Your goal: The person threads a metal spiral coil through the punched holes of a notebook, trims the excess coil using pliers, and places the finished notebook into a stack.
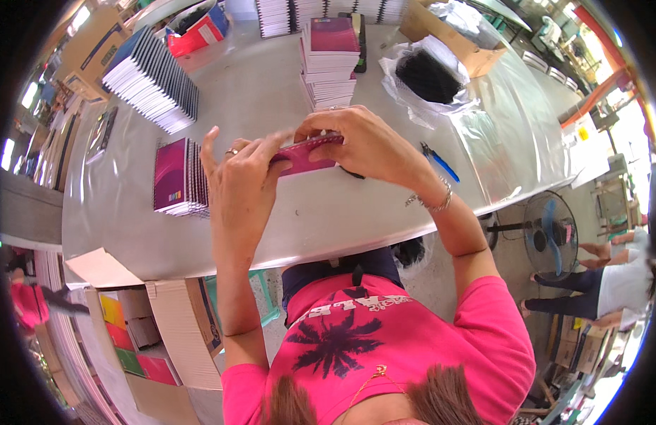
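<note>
Above the table, a thin magenta notebook (305,159) is held by both hands, with a row of small holes or loops along its far edge. My left hand (237,166) grips its left end between thumb and fingers; the moving fingertips are slightly blurred. At the right end my right hand (367,138) pinches it, fingers bent over the top edge. Left of my left hand stands a stack of purple spiral notebooks (173,176). Beyond the hands rises a stack of purple-covered notebooks (333,35). Blue-handled pliers (441,161) lie to the right of my right hand.
Dark spiral notebooks (154,81) are stacked at the far left. Black coils (428,75) fill a white plastic bag at the far right, near a cardboard box (477,60). An open carton (183,319) stands below the table's left edge, a fan (551,230) to the right.
</note>
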`<state>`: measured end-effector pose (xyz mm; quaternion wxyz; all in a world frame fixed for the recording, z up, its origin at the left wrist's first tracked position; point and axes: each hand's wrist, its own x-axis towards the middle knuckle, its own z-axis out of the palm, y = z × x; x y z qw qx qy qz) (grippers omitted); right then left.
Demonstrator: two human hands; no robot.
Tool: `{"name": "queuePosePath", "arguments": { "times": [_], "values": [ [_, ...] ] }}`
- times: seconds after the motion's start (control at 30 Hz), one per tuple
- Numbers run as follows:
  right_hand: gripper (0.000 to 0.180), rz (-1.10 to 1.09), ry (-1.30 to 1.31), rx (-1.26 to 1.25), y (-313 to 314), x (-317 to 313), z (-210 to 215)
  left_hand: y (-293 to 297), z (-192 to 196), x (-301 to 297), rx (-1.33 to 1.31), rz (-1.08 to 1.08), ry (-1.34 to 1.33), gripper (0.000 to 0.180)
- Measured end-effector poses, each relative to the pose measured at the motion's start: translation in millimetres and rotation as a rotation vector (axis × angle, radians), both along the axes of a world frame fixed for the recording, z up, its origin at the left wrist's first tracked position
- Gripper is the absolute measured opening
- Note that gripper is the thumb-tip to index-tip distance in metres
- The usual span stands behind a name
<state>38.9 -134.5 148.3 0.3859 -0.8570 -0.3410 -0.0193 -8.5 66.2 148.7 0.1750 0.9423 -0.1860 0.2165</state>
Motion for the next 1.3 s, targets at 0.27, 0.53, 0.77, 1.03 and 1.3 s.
{"name": "queuePosePath", "arguments": {
  "times": [0.27, 0.53, 0.77, 1.03, 1.3],
  "values": [
    [0.022, -0.944, -0.291, -0.038, -196.1, 172.0, -97.3, 16.7, -45.2, -0.6, -0.153, -0.072, 0.267, 0.012],
    [0.05, -1.139, -0.109, -0.318, -235.5, 211.0, -140.7, 9.5, -86.7, -2.5, -0.089, -0.036, 0.202, 0.011],
    [0.034, -1.035, -0.345, -0.296, -270.2, 199.3, -109.9, -17.8, -115.7, -7.4, 0.089, -0.029, 0.177, 0.029],
    [0.03, -0.214, 0.139, 0.068, -142.0, 70.0, -83.1, -34.9, -130.5, -23.5, -0.029, 0.104, 0.039, 0.037],
    [0.025, -0.197, 0.489, 0.169, -58.5, -28.7, -101.5, -59.5, -154.9, -21.2, -0.229, 0.282, -0.103, 0.06]
  ]
}}
